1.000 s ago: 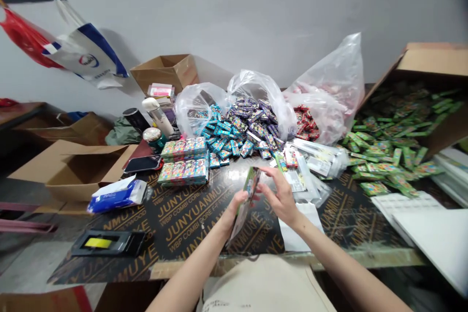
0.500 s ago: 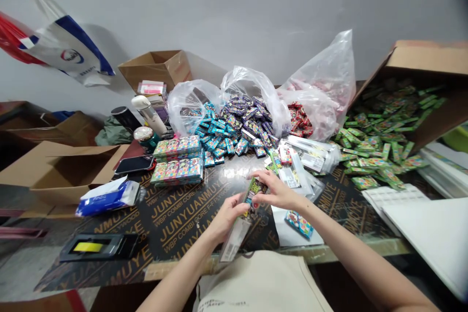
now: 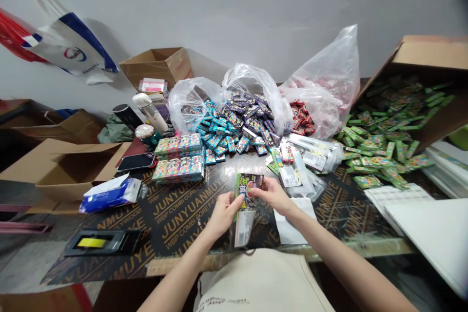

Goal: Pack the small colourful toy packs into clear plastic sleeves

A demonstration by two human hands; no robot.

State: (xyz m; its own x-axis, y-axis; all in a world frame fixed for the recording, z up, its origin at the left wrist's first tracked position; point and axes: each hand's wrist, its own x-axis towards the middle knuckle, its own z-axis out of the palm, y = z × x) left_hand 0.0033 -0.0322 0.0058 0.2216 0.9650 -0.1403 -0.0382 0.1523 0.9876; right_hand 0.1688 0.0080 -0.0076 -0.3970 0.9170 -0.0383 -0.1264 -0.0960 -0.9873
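Both hands hold one clear plastic sleeve [image 3: 245,204] with a printed green and red card inside, upright over the dark table [image 3: 175,214]. My left hand [image 3: 224,213] grips its left edge, fingers closed. My right hand [image 3: 271,194] pinches its upper right corner. Behind it lie more clear sleeves [image 3: 303,165] and loose small packets. Heaps of blue packets [image 3: 215,129], purple packets [image 3: 252,117] and red packets [image 3: 302,119] spill from clear bags. Green packets [image 3: 380,141] pour from a tipped carton [image 3: 431,58].
Two stacks of multicoloured boxes [image 3: 179,158] stand left of centre. A phone [image 3: 136,161], flasks [image 3: 149,112], a tissue pack [image 3: 109,193] and a black tape holder [image 3: 98,243] lie to the left. Open cartons [image 3: 69,165] sit at the left edge; white sheets [image 3: 431,224] at the right.
The sleeve has turned from edge-on to face me, and both hands shifted slightly left with it. A small packet seen on the white sheet half a second ago is out of sight.
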